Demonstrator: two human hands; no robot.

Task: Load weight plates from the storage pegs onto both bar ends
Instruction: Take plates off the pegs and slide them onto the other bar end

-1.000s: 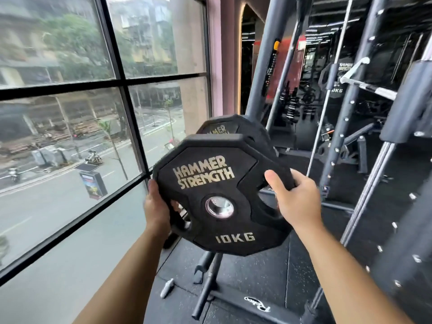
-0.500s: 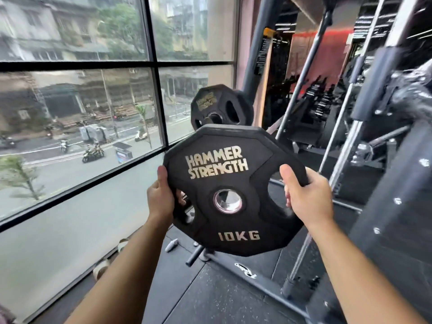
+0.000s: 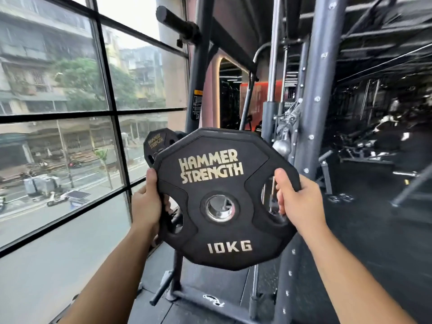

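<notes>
I hold a black 10 kg plate (image 3: 215, 220) marked "HAMMER STRENGTH" upright in front of me, its steel centre hole facing me. My left hand (image 3: 146, 206) grips its left grip hole, and my right hand (image 3: 299, 202) grips the right one. Behind the plate's upper left, a second black plate (image 3: 155, 143) sits on a storage peg of the rack. High at the upper left, a black bar end (image 3: 173, 19) sticks out toward me, bare.
A large window (image 3: 70, 136) fills the left side. Grey rack uprights (image 3: 313, 113) and a chrome guide rod (image 3: 272, 54) stand just behind the plate. The rack's base frame (image 3: 210, 302) lies on the black rubber floor. More gym machines stand at the far right.
The plate has risen in my two hands and come closer. My view has tilted upward, bringing the bar end into sight at the top. My grip is unchanged.
</notes>
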